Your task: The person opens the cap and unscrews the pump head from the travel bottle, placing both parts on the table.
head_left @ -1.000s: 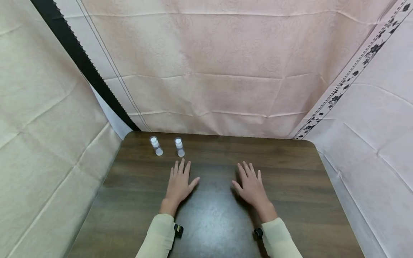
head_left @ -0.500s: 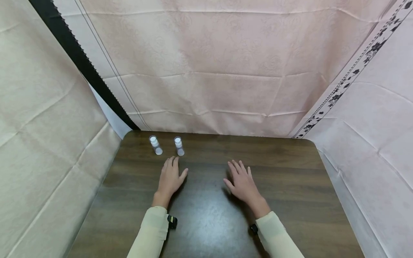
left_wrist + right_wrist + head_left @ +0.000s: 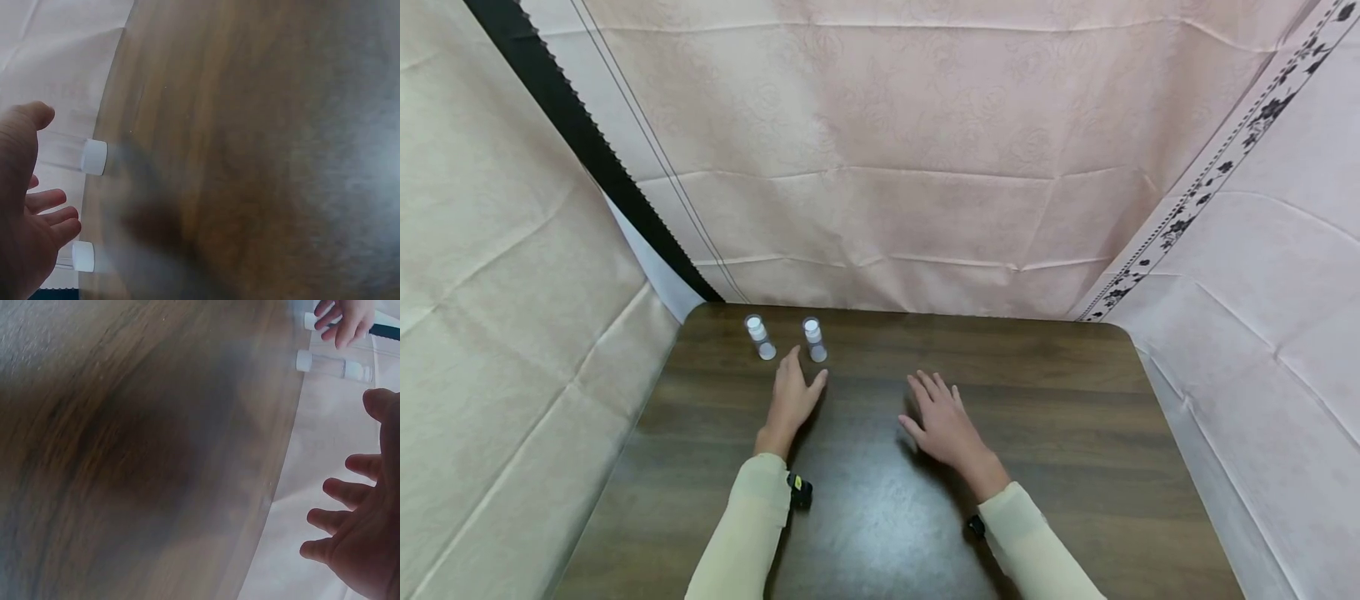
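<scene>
- Cloth slopes down beside the wooden table, likely hung as a plain screen round the workspace.
- Left clear vial, white at both ends, stands near the table's back edge; a broad white end meets the wood, presumably keeping it steady. Whether that end is cap or base, I cannot tell.
- Left hand is nearest the vials and holds nothing, thumb apart from the fingers, fingertips near the gap between the pair; the spread probably suits something narrow. I cannot be sure it clears the left vial.
- Right clear vial stands the same way, apart from its twin, a spacing that seems to leave room for fingers around either one.
- Right hand is well apart from the left and likewise bare of any load, fingers spread over the table, its shadow set off to one side, so it appears raised; from there it crowds neither vial.
</scene>
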Available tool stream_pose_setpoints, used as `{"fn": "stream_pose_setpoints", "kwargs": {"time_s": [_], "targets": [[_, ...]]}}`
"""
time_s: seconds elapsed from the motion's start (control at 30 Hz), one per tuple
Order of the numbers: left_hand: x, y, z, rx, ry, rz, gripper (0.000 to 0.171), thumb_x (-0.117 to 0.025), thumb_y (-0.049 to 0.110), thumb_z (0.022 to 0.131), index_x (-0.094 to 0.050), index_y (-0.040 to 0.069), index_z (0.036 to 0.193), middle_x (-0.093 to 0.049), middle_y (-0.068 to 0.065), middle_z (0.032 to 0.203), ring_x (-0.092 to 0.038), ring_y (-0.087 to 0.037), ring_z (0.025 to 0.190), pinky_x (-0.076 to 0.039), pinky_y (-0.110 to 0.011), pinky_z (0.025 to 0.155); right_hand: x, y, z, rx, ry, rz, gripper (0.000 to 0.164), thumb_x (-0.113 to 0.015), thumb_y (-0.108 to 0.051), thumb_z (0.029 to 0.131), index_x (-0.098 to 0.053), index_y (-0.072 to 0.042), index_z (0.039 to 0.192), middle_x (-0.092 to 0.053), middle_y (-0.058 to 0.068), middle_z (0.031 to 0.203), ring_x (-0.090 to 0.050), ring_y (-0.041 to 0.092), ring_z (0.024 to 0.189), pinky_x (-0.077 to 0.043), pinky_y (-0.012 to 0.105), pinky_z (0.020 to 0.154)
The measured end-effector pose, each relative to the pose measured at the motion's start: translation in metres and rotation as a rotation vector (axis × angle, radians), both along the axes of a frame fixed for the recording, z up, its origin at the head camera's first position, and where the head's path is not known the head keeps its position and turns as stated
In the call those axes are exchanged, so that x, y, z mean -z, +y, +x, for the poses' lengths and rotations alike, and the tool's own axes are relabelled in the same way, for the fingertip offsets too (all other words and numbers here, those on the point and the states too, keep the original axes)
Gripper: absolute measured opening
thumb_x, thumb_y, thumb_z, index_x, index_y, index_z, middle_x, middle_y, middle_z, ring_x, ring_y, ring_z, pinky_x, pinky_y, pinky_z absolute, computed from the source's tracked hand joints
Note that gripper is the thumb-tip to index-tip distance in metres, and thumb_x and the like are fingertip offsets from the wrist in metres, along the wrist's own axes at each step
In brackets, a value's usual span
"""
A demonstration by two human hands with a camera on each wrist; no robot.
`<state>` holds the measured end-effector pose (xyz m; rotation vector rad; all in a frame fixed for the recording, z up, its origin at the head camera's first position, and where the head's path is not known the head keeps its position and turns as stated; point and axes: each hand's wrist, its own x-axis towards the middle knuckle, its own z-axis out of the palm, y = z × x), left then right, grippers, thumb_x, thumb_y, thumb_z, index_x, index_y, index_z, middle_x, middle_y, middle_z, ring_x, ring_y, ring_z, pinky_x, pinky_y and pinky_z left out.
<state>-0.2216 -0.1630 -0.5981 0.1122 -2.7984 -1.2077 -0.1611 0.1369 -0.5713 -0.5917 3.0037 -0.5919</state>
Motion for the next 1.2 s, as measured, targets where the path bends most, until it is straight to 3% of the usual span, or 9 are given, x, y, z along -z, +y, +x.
{"fn": "stream_pose_setpoints", "kwargs": {"time_s": [0.23, 0.43, 0.7, 1.2], "targets": [[0.0, -0.004, -0.019, -0.02, 0.01, 0.078, 0.081, -0.07, 0.034, 0.098, -0.03, -0.004, 0.157, -0.038, -0.031, 0.157, -0.039, -0.048, 0.145, -0.037, -0.059, 0.117, 0.002, -0.013, 0.001, -0.052, -0.033, 0.03, 0.071, -0.051, -0.052, 0.106, -0.03, -0.016, 0.163, -0.029, 0.009, 0.17, -0.028, 0.036, 0.156, -0.026, 0.066, 0.121], [-0.002, -0.005, -0.033, -0.041, 0.007, 0.129, 0.08, -0.074, 0.031, 0.096, -0.034, -0.004, 0.155, -0.041, -0.03, 0.157, -0.039, -0.044, 0.147, -0.035, -0.057, 0.119, 0.006, -0.028, 0.003, -0.11, -0.033, 0.017, 0.071, -0.052, -0.05, 0.106, -0.03, -0.016, 0.164, -0.028, 0.01, 0.17, -0.028, 0.035, 0.156, -0.027, 0.066, 0.121], [-0.002, -0.004, -0.048, -0.07, -0.002, 0.191, 0.074, -0.078, 0.03, 0.093, -0.042, 0.0, 0.15, -0.054, -0.026, 0.147, -0.05, -0.04, 0.139, -0.042, -0.053, 0.114, 0.007, -0.046, 0.007, -0.161, -0.013, 0.052, 0.07, -0.052, -0.05, 0.106, -0.032, -0.016, 0.163, -0.028, 0.01, 0.17, -0.029, 0.035, 0.156, -0.028, 0.064, 0.121], [0.003, 0.0, -0.059, -0.103, -0.029, 0.228, 0.056, -0.079, 0.016, 0.092, -0.056, -0.002, 0.139, -0.066, -0.025, 0.134, -0.061, -0.04, 0.127, -0.048, -0.052, 0.108, 0.019, -0.057, 0.008, -0.158, -0.066, 0.016, 0.069, -0.053, -0.05, 0.105, -0.031, -0.019, 0.163, -0.029, 0.007, 0.17, -0.029, 0.034, 0.156, -0.027, 0.065, 0.121]]}}
